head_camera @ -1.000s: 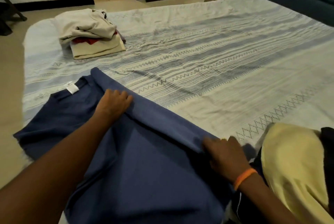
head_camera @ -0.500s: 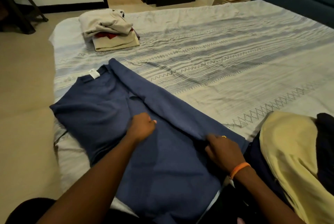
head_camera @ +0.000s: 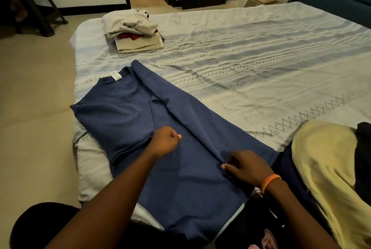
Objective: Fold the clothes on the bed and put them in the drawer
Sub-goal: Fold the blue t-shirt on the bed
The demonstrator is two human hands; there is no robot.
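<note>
Gripping happens at two spots on the blue shirt [head_camera: 192, 178]. Nearest us, our right hand [head_camera: 244, 166] rests on the cloth close to the hem end, its fingers curled down at the folded-in right edge and its thumb stretched toward the middle; we judge it pinches that fold, though the fingertips are hidden under the hand. A little farther up, our left hand [head_camera: 163, 141] sits balled on the middle of the shirt, fingers curled tight with the thumb tip showing; whether it nips a bit of fabric or holds nothing we cannot tell.

The shirt lies flat on the near left corner of the bed [head_camera: 261, 80], its long axis running from the hem by our body away and to the left, up to the collar and its white tag [head_camera: 116, 76]. Its right side is already turned in along that axis, while the left sleeve side spreads out toward the mattress edge. That unfolded side lies left of both grips and closer to our left hand, so we judge the left hand is the one to carry it over.

Just right of our right hand lies a heap of yellow and dark clothes [head_camera: 325, 164], not yet folded. Far across the bed, near its left corner, sits a stack of folded garments [head_camera: 134, 31].
</note>
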